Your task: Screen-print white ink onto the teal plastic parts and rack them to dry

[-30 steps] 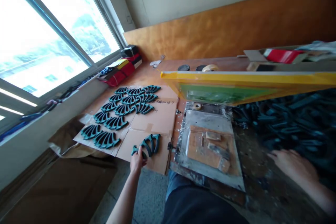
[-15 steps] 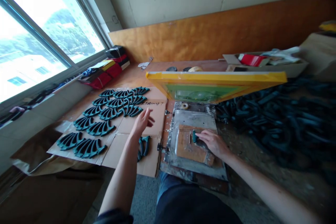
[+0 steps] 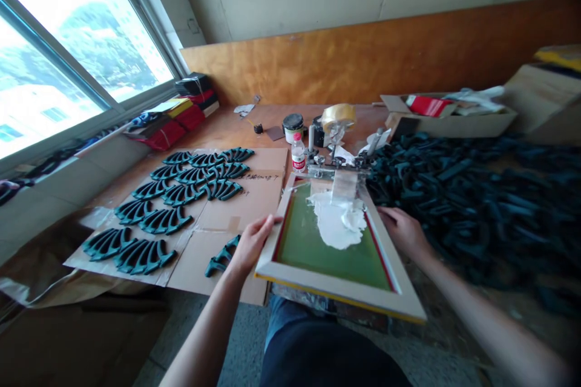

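Observation:
A screen printing frame point(image 3: 267, 257) with a pale border and green mesh lies lowered in front of me. My left hand point(image 3: 255, 242) grips its left side, thumb on top and fingers partly hidden below. At the right side my right hand point(image 3: 405, 231) is closed on the border, its fingertips hidden by the frame. White ink point(image 3: 333, 224) is spread over the upper mesh, and a flat pale scraper point(image 3: 345, 186) rests at its far end. Two or so dark green curved plastic pieces point(image 3: 223, 256) lie on the cardboard beside my left wrist.
Fanned rows of green pieces point(image 3: 166, 221) cover the cardboard sheet point(image 3: 261, 193) at left. A heap of similar pieces point(image 3: 431, 187) fills the right. Behind the frame stand a metal hinge clamp point(image 3: 338, 170), a red-capped bottle point(image 3: 298, 154), a jar point(image 3: 293, 127) and an open box point(image 3: 472, 118).
The raised frame has swung down over the wooden jig, hiding it and the green piece there. My left hand came from above the cardboard and my right from the jig; both now hold the frame.

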Tool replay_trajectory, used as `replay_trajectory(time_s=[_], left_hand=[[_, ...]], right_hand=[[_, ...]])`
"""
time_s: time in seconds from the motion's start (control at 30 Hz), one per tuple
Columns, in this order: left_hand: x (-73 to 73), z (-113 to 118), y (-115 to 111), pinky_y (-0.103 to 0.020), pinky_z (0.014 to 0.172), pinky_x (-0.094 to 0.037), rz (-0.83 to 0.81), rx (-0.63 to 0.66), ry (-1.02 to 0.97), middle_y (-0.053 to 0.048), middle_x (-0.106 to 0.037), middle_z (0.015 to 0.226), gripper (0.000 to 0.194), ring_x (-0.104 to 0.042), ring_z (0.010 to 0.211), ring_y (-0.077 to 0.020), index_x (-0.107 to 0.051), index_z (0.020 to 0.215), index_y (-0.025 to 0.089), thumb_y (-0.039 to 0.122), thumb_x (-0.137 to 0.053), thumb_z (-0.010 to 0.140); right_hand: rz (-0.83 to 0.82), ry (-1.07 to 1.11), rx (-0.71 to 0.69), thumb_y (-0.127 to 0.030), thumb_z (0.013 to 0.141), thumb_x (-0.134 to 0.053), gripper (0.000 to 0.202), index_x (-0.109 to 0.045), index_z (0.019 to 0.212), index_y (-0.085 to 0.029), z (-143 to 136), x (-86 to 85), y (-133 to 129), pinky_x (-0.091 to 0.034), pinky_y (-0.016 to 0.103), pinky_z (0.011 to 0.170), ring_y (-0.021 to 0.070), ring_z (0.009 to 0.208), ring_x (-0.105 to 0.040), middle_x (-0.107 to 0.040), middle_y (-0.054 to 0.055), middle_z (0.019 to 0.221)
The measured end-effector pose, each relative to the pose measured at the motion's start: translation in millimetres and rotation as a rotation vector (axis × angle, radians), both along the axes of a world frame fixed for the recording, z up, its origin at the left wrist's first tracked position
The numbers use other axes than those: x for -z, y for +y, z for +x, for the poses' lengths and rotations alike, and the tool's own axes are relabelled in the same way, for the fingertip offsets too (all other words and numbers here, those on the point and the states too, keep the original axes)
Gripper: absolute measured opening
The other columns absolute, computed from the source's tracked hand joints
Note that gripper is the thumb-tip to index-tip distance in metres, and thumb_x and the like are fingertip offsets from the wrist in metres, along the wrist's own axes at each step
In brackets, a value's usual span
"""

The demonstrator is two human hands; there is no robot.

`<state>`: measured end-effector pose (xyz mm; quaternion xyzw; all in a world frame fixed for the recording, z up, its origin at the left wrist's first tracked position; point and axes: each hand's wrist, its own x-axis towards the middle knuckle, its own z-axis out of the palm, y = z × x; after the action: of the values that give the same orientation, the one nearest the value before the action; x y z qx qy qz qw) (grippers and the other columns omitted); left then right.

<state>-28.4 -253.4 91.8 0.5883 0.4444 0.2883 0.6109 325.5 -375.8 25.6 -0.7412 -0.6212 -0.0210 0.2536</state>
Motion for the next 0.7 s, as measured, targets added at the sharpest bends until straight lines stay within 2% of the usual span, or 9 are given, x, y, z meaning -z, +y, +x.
replay_trajectory(time_s=[0.07,0.13,0.23,0.33,0.43,0.5,0.57,0.63,0.7], left_hand=[[37.0,-7,-10,-0.024,0.056,-0.045,-0.019,0.003,0.087,-0.003,-0.068,0.073,0.062,-0.06,0.065,-0.0168,-0.061,0.125,0.016,0.056,-0.061,0.077],[67.5,-7,-13,-0.024,0.056,-0.044,0.012,-0.01,0.175,0.0,-0.065,0.067,0.07,-0.059,0.062,-0.0159,-0.049,0.137,0.017,0.051,-0.062,0.077],[93.4,-5,-9,-0.023,0.057,-0.043,0.049,-0.018,0.282,0.002,-0.061,0.063,0.067,-0.057,0.062,-0.0151,-0.047,0.139,0.019,0.047,-0.059,0.079],[100.5,-5,-5,-0.023,0.058,-0.043,0.049,-0.003,0.315,0.001,-0.061,0.064,0.062,-0.057,0.062,-0.0153,-0.051,0.135,0.019,0.047,-0.058,0.08],[102.2,-7,-4,-0.023,0.058,-0.044,0.04,0.023,0.323,0.0,-0.063,0.068,0.06,-0.058,0.062,-0.0149,-0.052,0.135,0.019,0.048,-0.055,0.082],[104.0,-8,-4,-0.022,0.058,-0.045,0.042,0.035,0.328,0.0,-0.065,0.071,0.06,-0.058,0.062,-0.0143,-0.051,0.135,0.02,0.048,-0.053,0.083],[106.2,-8,-4,-0.022,0.058,-0.045,0.047,0.038,0.328,0.0,-0.065,0.072,0.059,-0.058,0.062,-0.0139,-0.05,0.135,0.019,0.048,-0.053,0.084],[107.9,-8,-4,-0.022,0.058,-0.045,0.043,0.034,0.316,-0.001,-0.066,0.072,0.06,-0.058,0.062,-0.0138,-0.05,0.135,0.019,0.049,-0.053,0.084],[108.7,-7,-4,-0.022,0.057,-0.045,0.03,0.029,0.294,-0.001,-0.066,0.071,0.06,-0.058,0.062,-0.0137,-0.05,0.135,0.018,0.049,-0.054,0.083]], right_hand=[[0.067,0.031,0.041,-0.037,0.094,-0.04,0.04,-0.056,0.124,-0.017,3,-19.6,21,-0.05,0.037,0.079,0.0234,0.089,-0.06,-0.061,0.013,0.109],[0.061,-0.021,-0.014,-0.042,0.086,-0.057,0.049,-0.052,0.127,-0.014,-11,-36.7,45,-0.048,0.036,0.084,0.0251,0.097,-0.058,-0.058,0.014,0.115],[-0.157,-0.182,-0.128,-0.032,0.081,-0.065,0.031,-0.06,0.107,-0.015,-47,-46.4,68,-0.046,0.033,0.081,0.0253,0.095,-0.057,-0.063,0.011,0.1],[-0.285,-0.272,-0.21,-0.021,0.085,-0.058,0.006,-0.06,0.087,-0.016,-76,-36.4,57,-0.043,0.03,0.073,0.0219,0.084,-0.057,-0.064,0.008,0.085],[-0.233,-0.31,-0.43,-0.011,0.085,-0.051,0.01,-0.059,0.082,-0.017,-82,-26.7,27,-0.041,0.029,0.07,0.021,0.084,-0.055,-0.063,0.007,0.083],[-0.23,-0.303,-0.61,-0.005,0.082,-0.05,0.015,-0.059,0.08,-0.017,-77,-29.3,13,-0.04,0.028,0.068,0.0196,0.082,-0.054,-0.062,0.005,0.081],[-0.276,-0.265,-0.711,-0.006,0.08,-0.052,0.015,-0.058,0.077,-0.019,-70,-36.5,9,-0.038,0.027,0.064,0.0177,0.08,-0.055,-0.062,0.002,0.078],[-0.299,-0.211,-0.679,-0.009,0.08,-0.056,0.012,-0.058,0.075,-0.02,-67,-40.8,12,-0.038,0.026,0.062,0.0168,0.078,-0.055,-0.062,0.001,0.077],[-0.228,-0.195,-0.581,-0.011,0.081,-0.056,0.01,-0.061,0.08,-0.02,-70,-36.6,13,-0.04,0.027,0.065,0.0179,0.081,-0.055,-0.063,0.002,0.08]])
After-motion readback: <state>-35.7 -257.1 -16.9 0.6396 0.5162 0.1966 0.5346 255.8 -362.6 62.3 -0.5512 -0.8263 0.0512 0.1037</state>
